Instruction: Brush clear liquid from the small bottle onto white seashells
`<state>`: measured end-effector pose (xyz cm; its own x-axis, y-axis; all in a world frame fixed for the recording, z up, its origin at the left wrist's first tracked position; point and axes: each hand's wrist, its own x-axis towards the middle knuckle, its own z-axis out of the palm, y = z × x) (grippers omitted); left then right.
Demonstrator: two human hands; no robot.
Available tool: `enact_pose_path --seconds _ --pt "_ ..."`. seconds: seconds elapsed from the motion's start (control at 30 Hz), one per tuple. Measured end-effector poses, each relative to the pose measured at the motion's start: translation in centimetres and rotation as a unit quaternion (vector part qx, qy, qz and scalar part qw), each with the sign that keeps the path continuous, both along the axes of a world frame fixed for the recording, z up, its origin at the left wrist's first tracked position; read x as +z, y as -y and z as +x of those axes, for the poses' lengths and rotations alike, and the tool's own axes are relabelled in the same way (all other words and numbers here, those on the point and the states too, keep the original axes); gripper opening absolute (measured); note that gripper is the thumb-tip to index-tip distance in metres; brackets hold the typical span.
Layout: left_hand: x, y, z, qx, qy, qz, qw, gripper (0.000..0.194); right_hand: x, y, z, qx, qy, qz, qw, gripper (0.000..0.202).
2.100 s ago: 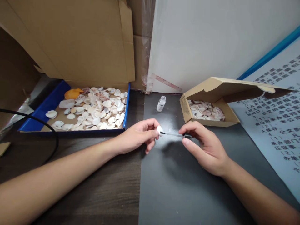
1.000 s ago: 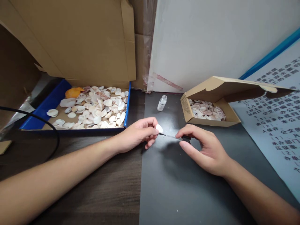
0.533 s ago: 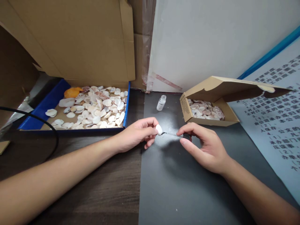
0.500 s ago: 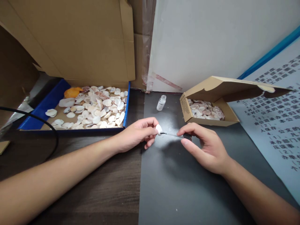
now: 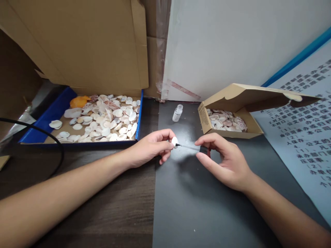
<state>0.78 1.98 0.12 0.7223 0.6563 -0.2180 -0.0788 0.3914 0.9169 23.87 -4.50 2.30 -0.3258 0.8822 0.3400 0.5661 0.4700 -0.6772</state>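
Pinched between the fingertips of my left hand (image 5: pixel 155 146) is a small white shell (image 5: pixel 174 141). My right hand (image 5: pixel 224 160) grips the black cap (image 5: pixel 203 150) of a thin brush (image 5: pixel 190 147) between thumb and fingers. The dark tip of the brush touches the shell's surface. Beyond my hands, a small uncapped glass bottle (image 5: pixel 177 113) with a printed label stands upright on the dark grey mat (image 5: pixel 186 206).
A blue-edged box (image 5: pixel 139 120) of shells lies behind my left forearm, its cardboard lid raised. Behind my right hand sits a smaller cardboard box (image 5: pixel 205 120) of shells. A black cable (image 5: pixel 60 151) loops at left; a printed sheet (image 5: pixel 292 151) lies right.
The right hand and brush have shifted slightly left, and the brush tip sits a little higher on the shell. The left hand has barely moved.
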Motion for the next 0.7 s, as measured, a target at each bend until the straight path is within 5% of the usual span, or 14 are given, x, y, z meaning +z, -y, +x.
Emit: enact_pose_path --seconds 0.7 --pt "0.06 0.24 0.11 0.005 -0.013 0.005 1.0 0.013 -0.22 -0.16 0.01 -0.017 -0.011 0.002 1.0 0.018"
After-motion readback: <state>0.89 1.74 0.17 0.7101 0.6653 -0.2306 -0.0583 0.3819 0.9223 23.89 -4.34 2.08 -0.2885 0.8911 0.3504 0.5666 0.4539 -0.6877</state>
